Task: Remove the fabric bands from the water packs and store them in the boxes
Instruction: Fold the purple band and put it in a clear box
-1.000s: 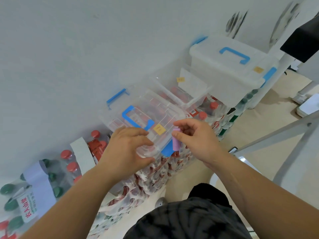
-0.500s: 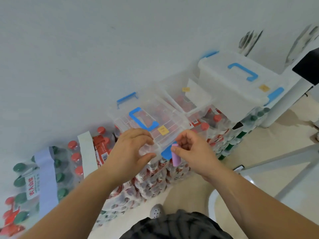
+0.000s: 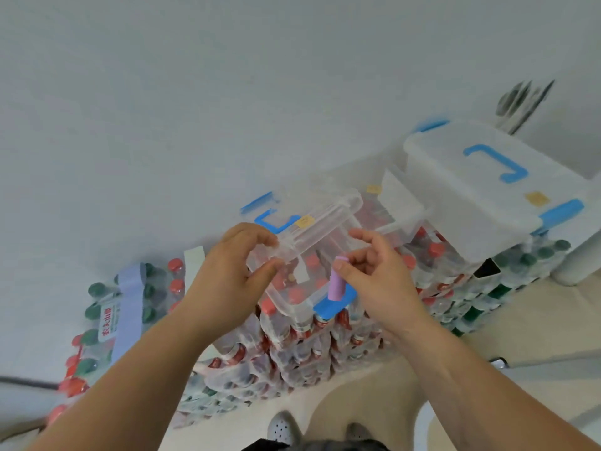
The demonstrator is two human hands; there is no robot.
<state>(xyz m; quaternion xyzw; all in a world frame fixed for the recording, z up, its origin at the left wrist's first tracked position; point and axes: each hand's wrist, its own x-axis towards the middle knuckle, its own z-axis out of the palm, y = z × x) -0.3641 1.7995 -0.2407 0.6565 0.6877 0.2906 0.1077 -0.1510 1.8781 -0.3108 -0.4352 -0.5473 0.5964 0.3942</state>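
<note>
Left hand (image 3: 227, 275) pinches the near corner of the clear lid (image 3: 325, 222), which is tilted up off the box (image 3: 292, 302). Right hand (image 3: 374, 281) pinches a rolled pink band (image 3: 336, 284), held upright at the box's front rim, just right of the left hand. The box sits on water packs (image 3: 309, 346) below both hands.

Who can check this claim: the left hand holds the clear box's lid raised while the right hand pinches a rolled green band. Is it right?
No. The head view shows the rolled band is pink, not green. The rest stands: the left hand holds the clear box's lid raised while the right hand pinches the band.
</note>
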